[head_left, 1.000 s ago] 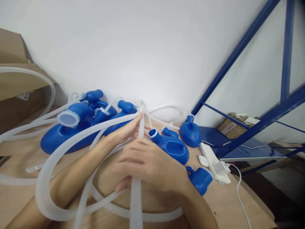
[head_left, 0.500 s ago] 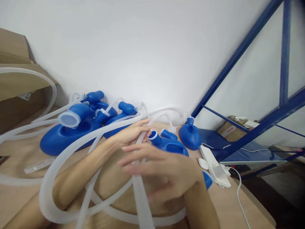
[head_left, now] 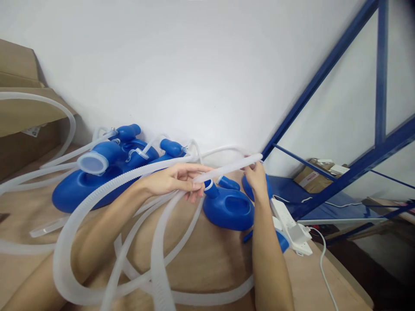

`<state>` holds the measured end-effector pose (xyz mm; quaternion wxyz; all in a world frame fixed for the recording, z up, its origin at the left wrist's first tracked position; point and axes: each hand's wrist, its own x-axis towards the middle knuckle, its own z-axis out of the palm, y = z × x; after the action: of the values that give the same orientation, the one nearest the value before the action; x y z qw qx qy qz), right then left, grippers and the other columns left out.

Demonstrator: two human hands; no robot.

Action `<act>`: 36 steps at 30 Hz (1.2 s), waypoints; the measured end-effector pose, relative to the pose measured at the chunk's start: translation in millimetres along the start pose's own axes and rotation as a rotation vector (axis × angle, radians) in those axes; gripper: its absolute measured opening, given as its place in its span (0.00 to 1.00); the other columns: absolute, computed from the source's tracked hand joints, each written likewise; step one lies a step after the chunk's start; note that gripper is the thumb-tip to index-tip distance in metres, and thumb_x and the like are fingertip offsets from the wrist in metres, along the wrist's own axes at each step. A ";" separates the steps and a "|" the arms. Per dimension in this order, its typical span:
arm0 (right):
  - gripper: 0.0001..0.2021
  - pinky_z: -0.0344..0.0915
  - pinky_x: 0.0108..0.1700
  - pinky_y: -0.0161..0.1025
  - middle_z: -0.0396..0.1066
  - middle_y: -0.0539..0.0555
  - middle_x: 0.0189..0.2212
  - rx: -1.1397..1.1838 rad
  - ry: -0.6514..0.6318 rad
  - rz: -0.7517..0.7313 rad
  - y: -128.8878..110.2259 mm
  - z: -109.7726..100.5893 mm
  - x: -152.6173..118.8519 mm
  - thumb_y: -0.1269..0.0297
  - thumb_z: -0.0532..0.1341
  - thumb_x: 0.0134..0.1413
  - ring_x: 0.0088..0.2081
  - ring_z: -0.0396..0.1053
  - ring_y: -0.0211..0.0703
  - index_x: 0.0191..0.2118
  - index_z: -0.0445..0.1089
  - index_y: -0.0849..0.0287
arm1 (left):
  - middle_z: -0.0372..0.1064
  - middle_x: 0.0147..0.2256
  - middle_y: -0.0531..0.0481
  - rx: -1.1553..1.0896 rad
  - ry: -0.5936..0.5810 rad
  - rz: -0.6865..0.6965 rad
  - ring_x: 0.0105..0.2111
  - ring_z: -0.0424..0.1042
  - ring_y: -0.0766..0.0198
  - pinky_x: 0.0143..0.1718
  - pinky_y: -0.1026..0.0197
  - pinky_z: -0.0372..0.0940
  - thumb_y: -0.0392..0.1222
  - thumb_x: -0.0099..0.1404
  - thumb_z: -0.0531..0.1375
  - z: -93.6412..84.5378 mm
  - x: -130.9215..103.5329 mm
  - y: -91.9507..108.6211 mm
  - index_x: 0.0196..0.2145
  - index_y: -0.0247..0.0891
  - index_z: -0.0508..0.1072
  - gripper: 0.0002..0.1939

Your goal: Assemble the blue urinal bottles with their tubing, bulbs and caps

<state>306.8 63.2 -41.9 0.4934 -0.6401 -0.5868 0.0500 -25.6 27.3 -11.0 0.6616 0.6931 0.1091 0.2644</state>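
Observation:
A translucent white hose (head_left: 225,169) stretches between my two hands in the middle of the head view. My left hand (head_left: 175,178) pinches it between thumb and fingers, just left of a blue bottle's open neck. Near the hose's free end, my right hand (head_left: 255,175) is closed around it. The blue plastic bottle (head_left: 215,211) with a moulded handle lies below the held stretch. Behind my right hand is another blue bottle (head_left: 269,186), partly hidden. A ribbed part of hose (head_left: 158,255) hangs from my left hand toward the front edge of view.
Several blue bottles with hoses lie at left, one with a white-capped neck (head_left: 93,162). Coiled hoses cross the wooden table (head_left: 201,268). A white power strip (head_left: 288,222) with a cable sits at right. A cardboard box (head_left: 26,103) and a blue metal rack (head_left: 317,77) flank the table.
My right hand has moved from the near middle to the far right and now holds the hose near its end. The hose has swung from pointing toward me to lying across, above the bottle.

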 end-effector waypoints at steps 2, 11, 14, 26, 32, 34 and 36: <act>0.27 0.71 0.50 0.50 0.82 0.63 0.41 -0.030 0.044 0.006 -7.5 -1.5 -1.7 0.45 0.54 0.66 0.43 0.79 0.55 0.55 0.73 0.62 | 0.79 0.43 0.38 -0.012 0.031 0.008 0.37 0.78 0.55 0.38 0.57 0.72 0.56 0.65 0.70 -4.7 -1.1 2.9 0.53 0.34 0.81 0.27; 0.23 0.64 0.40 0.43 0.75 0.51 0.21 -0.117 -0.097 -0.229 -82.9 -15.8 -38.6 0.41 0.54 0.70 0.30 0.76 0.50 0.40 0.74 0.56 | 0.70 0.62 0.32 -0.178 0.285 -0.028 0.55 0.74 0.46 0.44 0.55 0.73 0.65 0.69 0.58 -20.5 11.0 -9.4 0.66 0.36 0.71 0.38; 0.24 0.62 0.33 0.40 0.69 0.47 0.15 -0.077 -0.278 -0.301 -104.8 -19.7 -56.8 0.41 0.55 0.70 0.21 0.70 0.44 0.33 0.71 0.55 | 0.62 0.68 0.36 0.000 0.356 -0.061 0.63 0.68 0.46 0.52 0.52 0.72 0.52 0.66 0.65 -15.7 11.1 -12.6 0.72 0.43 0.63 0.39; 0.25 0.60 0.34 0.40 0.80 0.56 0.30 -0.365 -0.352 -0.625 -129.0 12.1 -87.1 0.45 0.51 0.76 0.30 0.75 0.47 0.39 0.75 0.58 | 0.80 0.41 0.48 0.713 0.253 0.217 0.42 0.78 0.54 0.48 0.55 0.72 0.39 0.64 0.68 15.9 34.2 -32.6 0.39 0.36 0.80 0.06; 0.26 0.63 0.36 0.40 0.82 0.60 0.36 -0.503 -0.335 -0.626 -132.0 20.5 -94.0 0.44 0.49 0.76 0.37 0.79 0.52 0.52 0.75 0.60 | 0.71 0.59 0.37 1.149 0.408 0.089 0.61 0.68 0.38 0.58 0.43 0.69 0.50 0.65 0.67 21.0 21.4 -31.6 0.53 0.40 0.78 0.21; 0.25 0.64 0.37 0.39 0.82 0.60 0.38 -0.457 -0.340 -0.622 -136.3 19.8 -96.3 0.44 0.50 0.76 0.38 0.79 0.52 0.55 0.74 0.59 | 0.74 0.56 0.37 1.240 0.408 0.037 0.58 0.71 0.37 0.55 0.43 0.70 0.51 0.65 0.67 23.0 18.0 -25.3 0.53 0.40 0.78 0.22; 0.24 0.67 0.39 0.39 0.82 0.59 0.39 -0.369 -0.378 -0.589 -138.6 12.0 -95.7 0.45 0.52 0.75 0.40 0.79 0.51 0.60 0.72 0.58 | 0.76 0.51 0.39 1.215 0.375 0.016 0.54 0.74 0.39 0.55 0.44 0.70 0.50 0.67 0.66 18.8 17.3 -20.4 0.49 0.40 0.79 0.16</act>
<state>172.5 -30.9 -1.7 0.2465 -0.5017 -0.8250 -0.0832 2.5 21.9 -26.8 0.1179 0.8877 0.3486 0.2769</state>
